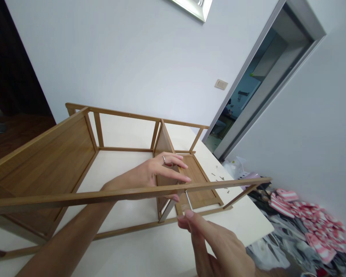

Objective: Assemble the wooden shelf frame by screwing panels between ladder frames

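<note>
A wooden shelf frame [115, 191] lies on its side, its near rail crossing in front of me. My left hand [161, 169], with a ring on one finger, reaches inside the frame beside the middle shelf panel [163, 144]. Its fingers are stretched and apart around the rail joint; whether they press on the panel I cannot tell. My right hand [216, 242] pinches a thin metal hex key [189, 200] between thumb and forefinger. The key's far tip meets the near rail where the middle panel joins it. The key's other end is hidden in my fingers.
The frame rests on a white table [219, 231]. A loose wooden panel [200, 173] lies under its right section, with several small screws [222, 178] beside it. Pink-and-white striped cloth [314, 215] and plastic bags [268, 250] are piled at the right. An open doorway [242, 88] stands behind.
</note>
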`<state>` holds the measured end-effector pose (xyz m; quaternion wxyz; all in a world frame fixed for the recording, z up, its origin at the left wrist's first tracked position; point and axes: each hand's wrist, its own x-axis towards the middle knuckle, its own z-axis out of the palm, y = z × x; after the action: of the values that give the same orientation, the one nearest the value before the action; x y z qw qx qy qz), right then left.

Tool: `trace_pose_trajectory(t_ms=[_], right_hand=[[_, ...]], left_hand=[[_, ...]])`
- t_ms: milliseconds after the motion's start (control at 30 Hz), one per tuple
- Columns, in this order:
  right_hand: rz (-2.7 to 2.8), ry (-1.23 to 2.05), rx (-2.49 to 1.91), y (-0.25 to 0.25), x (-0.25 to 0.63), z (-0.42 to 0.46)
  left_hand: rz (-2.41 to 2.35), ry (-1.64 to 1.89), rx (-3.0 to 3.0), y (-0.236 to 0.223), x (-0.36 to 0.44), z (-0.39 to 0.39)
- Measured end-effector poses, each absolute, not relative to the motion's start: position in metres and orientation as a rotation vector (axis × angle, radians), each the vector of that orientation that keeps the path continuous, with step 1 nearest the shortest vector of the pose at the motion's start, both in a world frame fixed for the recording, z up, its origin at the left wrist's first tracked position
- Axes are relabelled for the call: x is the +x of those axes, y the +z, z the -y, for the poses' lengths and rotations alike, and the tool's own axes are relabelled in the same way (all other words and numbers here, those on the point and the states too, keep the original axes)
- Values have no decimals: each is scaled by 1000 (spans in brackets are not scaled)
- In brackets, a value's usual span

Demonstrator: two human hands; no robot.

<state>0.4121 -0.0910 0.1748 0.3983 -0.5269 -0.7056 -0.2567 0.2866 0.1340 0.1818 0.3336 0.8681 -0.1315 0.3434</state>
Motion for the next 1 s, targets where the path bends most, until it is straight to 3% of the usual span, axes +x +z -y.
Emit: trace_pose_trajectory(t_ms=[233, 1000], right_hand=[[1792, -532, -1390, 174, 412, 95], [1780, -673, -1536, 175, 419, 118]], left_hand=[[307, 901, 2263, 181, 286, -132], [300, 946, 2253, 184, 285, -130]])
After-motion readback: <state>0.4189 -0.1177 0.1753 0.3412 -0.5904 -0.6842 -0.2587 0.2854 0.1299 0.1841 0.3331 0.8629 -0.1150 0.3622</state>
